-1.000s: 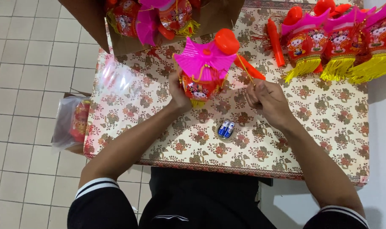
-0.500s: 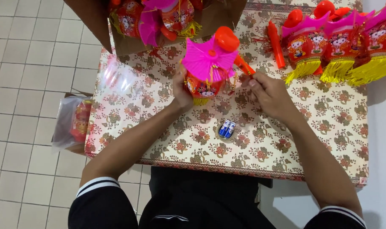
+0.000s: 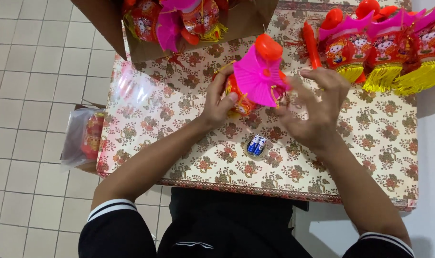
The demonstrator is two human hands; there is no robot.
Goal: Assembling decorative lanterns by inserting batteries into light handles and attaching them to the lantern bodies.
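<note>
The table [image 3: 370,157], under a floral cloth, fills most of the view above a pale tiled floor [image 3: 31,95]. At its far left edge an open cardboard box [image 3: 246,21] holds several red and pink toy lanterns, and a row of finished lanterns with yellow fringes [image 3: 394,52] lines the far right edge. A clear plastic bag [image 3: 136,88] lies on the cloth near the box, and a second bag with red contents [image 3: 83,136] sits beside the table's left edge.

The lantern being handled [image 3: 258,79], with a pink fan-shaped top and a red cap, is held above the middle of the table. Compared with 1 second ago, it is lifted higher and tipped, so the pink top now faces the camera more squarely. The left hand [image 3: 220,102] is closed around its red body from the left, thumb pressed against the side. The right hand [image 3: 318,107], which gripped the lantern's right side a moment ago, has come away: its fingers are spread and loosely curled, holding nothing, just beside the pink top. So the lantern now rests in the left hand alone.

2 blue batteries [image 3: 255,145] lie side by side on the cloth, below the lantern and between the forearms, untouched.
</note>
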